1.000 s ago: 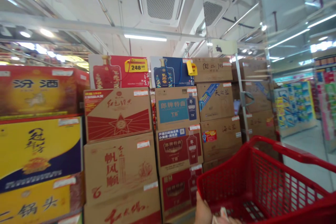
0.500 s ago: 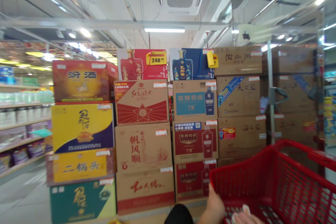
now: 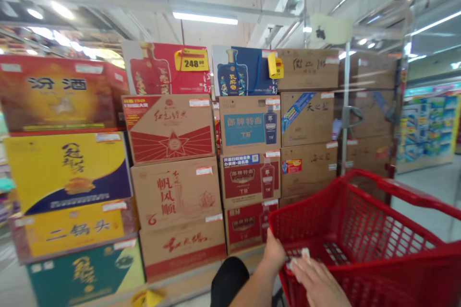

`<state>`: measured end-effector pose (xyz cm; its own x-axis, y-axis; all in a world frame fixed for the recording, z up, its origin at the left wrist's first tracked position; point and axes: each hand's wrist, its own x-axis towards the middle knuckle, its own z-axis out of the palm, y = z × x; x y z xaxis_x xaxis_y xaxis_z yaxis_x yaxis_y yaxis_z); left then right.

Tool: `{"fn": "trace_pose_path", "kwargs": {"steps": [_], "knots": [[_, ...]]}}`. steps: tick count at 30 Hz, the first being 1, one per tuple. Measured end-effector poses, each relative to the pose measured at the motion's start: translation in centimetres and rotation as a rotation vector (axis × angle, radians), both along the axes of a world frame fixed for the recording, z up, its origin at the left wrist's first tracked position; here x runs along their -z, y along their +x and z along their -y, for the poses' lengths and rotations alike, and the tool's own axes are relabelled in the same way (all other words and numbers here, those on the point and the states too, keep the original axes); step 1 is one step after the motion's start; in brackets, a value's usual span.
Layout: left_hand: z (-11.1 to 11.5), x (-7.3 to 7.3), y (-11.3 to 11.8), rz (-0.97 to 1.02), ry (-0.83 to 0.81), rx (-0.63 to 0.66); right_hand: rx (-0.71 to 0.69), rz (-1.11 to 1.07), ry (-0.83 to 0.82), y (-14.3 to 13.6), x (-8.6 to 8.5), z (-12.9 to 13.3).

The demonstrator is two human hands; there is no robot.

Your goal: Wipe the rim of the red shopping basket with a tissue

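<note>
A red plastic shopping basket [image 3: 360,269] with slotted walls fills the lower right, tilted in view. Its inside looks bare where it shows. My left hand [image 3: 274,252] grips the basket's near left corner, fingers closed around the rim. Close to its right, my right hand [image 3: 317,278] presses a crumpled white wipe [image 3: 305,253] against the rim, with the fingers over it. Most of the wipe is hidden under those fingers. A dark-clothed knee [image 3: 229,280] sits left of my left forearm.
Stacked liquor cartons, among them a yellow box [image 3: 39,168] and a star-printed box [image 3: 194,144], form a wall ahead. A yellow price tag [image 3: 191,61] hangs on a red box. A mirrored panel with a metal handle [image 3: 355,116] stands behind the basket; shelves [image 3: 425,129] lie far right.
My view has swung right and come nearer the cartons. The basket has turned and shows more of its near side. My right hand has come up onto the rim with the wipe.
</note>
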<state>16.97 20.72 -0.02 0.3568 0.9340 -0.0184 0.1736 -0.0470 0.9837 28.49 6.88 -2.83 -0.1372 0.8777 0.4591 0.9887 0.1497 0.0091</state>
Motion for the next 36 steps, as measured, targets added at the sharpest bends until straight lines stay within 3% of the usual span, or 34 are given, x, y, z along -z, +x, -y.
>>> {"fn": "trace_pose_path", "kwargs": {"steps": [4,6,10,15,20,26,32,36], "knots": [[-0.7,0.5,0.0,-0.071,0.077,-0.011,0.24,-0.124,-0.018,-1.7,-3.7,1.4],[-0.9,0.7,0.2,-0.105,0.093,-0.011,0.235,-0.145,-0.039,-2.3,-4.5,1.8],[-1.2,0.5,0.4,-0.167,0.121,-0.007,0.032,-0.126,-0.064,-2.9,-4.8,2.2],[-1.2,0.5,0.4,-0.252,0.12,-0.016,0.19,-0.182,-0.046,-3.0,-5.5,2.4],[-1.3,0.5,0.5,-0.311,0.116,-0.02,0.06,-0.1,-0.065,-3.5,-5.9,2.7],[-1.3,0.2,0.5,-0.346,0.108,-0.02,0.29,-0.177,-0.026,-1.9,-5.9,2.6],[-1.5,0.6,0.6,-0.336,0.11,-0.025,0.151,-0.079,-0.047,-2.1,-5.6,3.2],[-1.7,0.6,0.5,-0.313,0.106,-0.032,0.29,-0.107,-0.026,-0.9,-6.0,3.1]]}}
